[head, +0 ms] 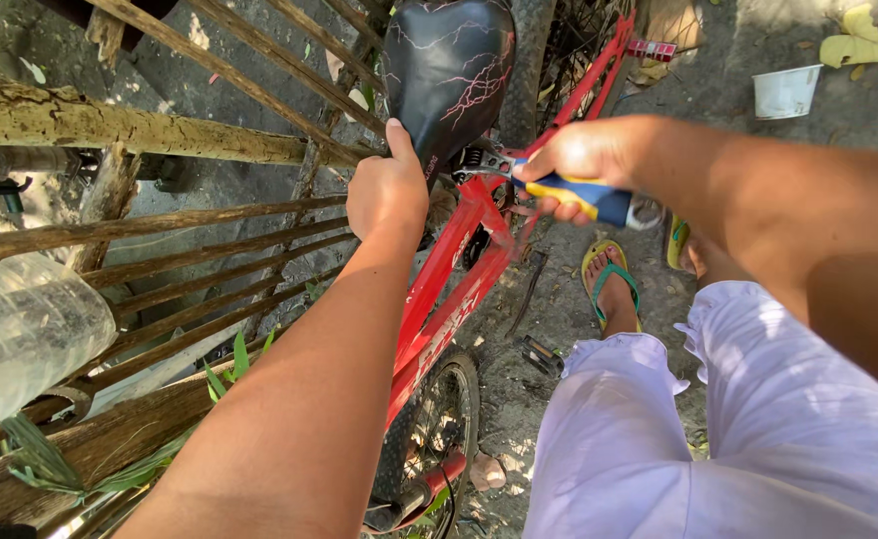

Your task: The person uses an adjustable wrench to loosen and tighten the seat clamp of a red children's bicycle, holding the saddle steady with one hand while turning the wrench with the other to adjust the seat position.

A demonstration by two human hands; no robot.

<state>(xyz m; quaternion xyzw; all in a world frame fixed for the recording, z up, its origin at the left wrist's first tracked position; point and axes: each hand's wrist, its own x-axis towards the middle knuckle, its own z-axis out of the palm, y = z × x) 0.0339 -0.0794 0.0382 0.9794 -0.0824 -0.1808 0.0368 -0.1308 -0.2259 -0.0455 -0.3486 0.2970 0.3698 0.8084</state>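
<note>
A red bicycle frame (454, 289) leans beside a bamboo fence, with a black saddle (446, 60) bearing pink crack-like lines. My left hand (387, 190) grips the narrow front end of the saddle, thumb up against its side. My right hand (574, 165) is closed on the blue and yellow handle of an adjustable wrench (529, 178). The wrench's metal jaw sits just under the saddle, at the seat clamp. The clamp itself is mostly hidden behind my left hand and the jaw.
A bamboo fence (160, 130) runs along the left. A clear plastic bottle (20, 329) hangs at the left edge. A bicycle wheel (439, 409) and pedal (542, 354) lie below. My foot in a green and yellow sandal (614, 284) stands on dirt; a white cup (785, 92) lies beyond.
</note>
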